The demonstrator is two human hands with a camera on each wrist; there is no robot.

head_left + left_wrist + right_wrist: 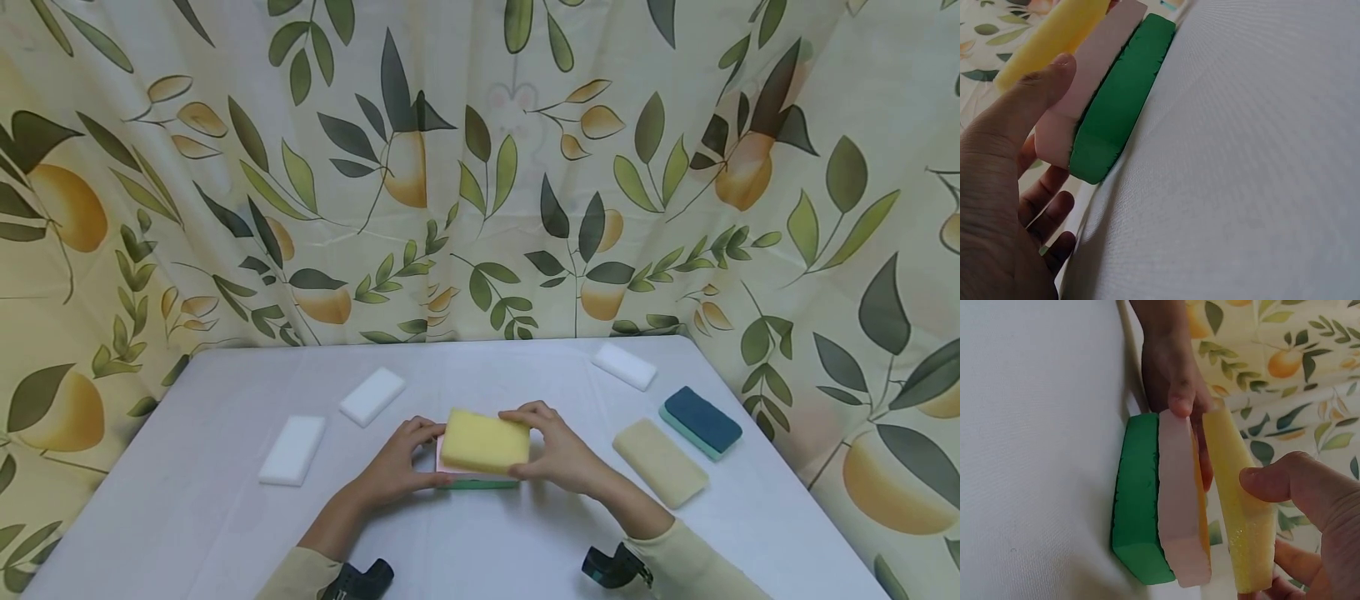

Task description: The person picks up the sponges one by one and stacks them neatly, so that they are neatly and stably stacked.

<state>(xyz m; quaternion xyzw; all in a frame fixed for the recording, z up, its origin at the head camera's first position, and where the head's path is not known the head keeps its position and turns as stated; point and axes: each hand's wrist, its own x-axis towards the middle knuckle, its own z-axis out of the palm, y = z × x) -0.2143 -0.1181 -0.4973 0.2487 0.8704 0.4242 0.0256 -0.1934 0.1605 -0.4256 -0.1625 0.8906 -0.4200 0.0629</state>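
Observation:
A green block, seemingly a sponge, lies on the white cloth, and a pale pink sponge rests flat on it. My left hand holds the pink sponge at its left end, thumb on the near side and fingers behind. A yellow sponge is pinched by its right end in my right hand. In the right wrist view it is tilted above the pink one, with a gap between them. An orange strip shows along the pink sponge's top face.
Two white blocks lie to the left, and another white block lies at the back right. On the right are a beige sponge and a dark blue and teal sponge. Behind the table hangs a leaf-patterned curtain.

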